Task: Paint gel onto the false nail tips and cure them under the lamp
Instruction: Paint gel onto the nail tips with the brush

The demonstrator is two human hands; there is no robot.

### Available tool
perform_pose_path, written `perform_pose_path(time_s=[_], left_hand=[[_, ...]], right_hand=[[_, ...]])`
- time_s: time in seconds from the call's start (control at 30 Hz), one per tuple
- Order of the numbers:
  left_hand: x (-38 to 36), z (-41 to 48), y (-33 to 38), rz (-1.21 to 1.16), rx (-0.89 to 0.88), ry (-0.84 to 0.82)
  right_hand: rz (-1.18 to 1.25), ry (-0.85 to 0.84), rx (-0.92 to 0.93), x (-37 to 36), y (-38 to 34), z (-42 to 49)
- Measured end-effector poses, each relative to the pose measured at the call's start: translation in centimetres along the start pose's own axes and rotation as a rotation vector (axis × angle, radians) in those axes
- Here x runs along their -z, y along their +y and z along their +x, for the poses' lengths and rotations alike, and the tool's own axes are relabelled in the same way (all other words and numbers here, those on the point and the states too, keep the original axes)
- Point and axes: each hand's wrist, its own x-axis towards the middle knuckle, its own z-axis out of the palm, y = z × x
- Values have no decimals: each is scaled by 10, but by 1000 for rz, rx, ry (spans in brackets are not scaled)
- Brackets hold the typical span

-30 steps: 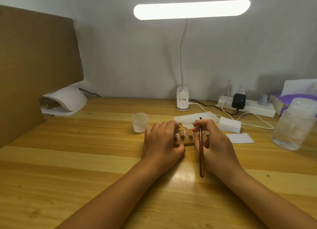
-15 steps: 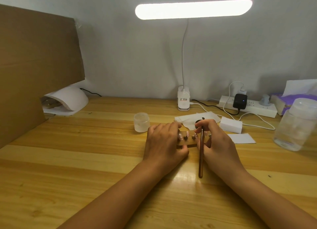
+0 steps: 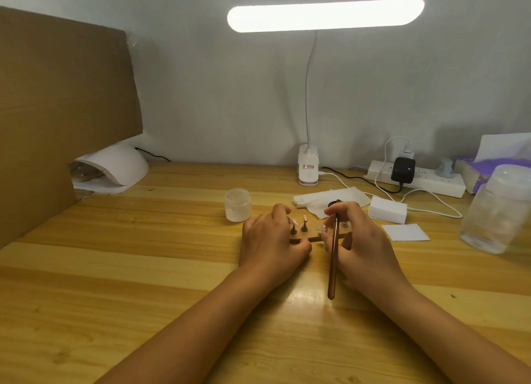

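Note:
A small wooden holder (image 3: 314, 238) lies mid-table with pale pink false nail tips (image 3: 304, 218) standing on little pegs. My left hand (image 3: 271, 240) grips the holder's left end, thumb on its front edge. My right hand (image 3: 363, 240) pinches a brown-handled brush (image 3: 333, 263), its handle pointing back toward me and its tip over the tips at the holder's right part. A frosted gel jar (image 3: 237, 205) stands just left of the holder. The white curing lamp (image 3: 113, 165) sits at the far left against the cardboard.
A clip desk lamp (image 3: 308, 169) stands at the wall. A tissue (image 3: 330, 201), a white block (image 3: 387, 210), a white pad (image 3: 405, 232), a power strip (image 3: 416, 179) with cables and a clear bottle (image 3: 495, 211) lie to the right. A cardboard panel (image 3: 57, 110) walls the left.
My hands and the holder stay in place. The brush tip has shifted slightly right along the row, and two tips at the left now show clearly.

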Motion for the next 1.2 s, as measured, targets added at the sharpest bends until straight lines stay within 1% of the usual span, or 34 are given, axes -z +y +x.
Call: perform_pose_path(time_s=[0.17,0.37,0.6,0.77,0.87,0.97,1.03,1.1,1.13,1.2], left_hand=[[-2,7,-5,-1,64,5],[-2,14,-12,22,84,-6],[-4,13,-13,52,69,117],[4,11,-12,34,37,319],[12,14,-21,4,131,408],[19,19,-35,-74,324,416],[22,23,-44,-131,435,362],[22,27,-51,-187,528,265],[21,29,-53,-195,560,224],[18,31,-56,-196,577,193]], right_hand=[[-16,-22,14,0,-2,0],[-51,-65,16,0,-4,-1],[-90,-97,8,0,-3,-1],[-85,-119,-1,1,-3,-1],[-81,-134,-7,1,-3,0],[-78,-147,-13,2,-2,0],[-73,-155,-15,2,-2,0],[-61,-158,-14,2,-2,0],[-56,-156,-13,2,-2,0],[-54,-151,-8,1,-2,0]])
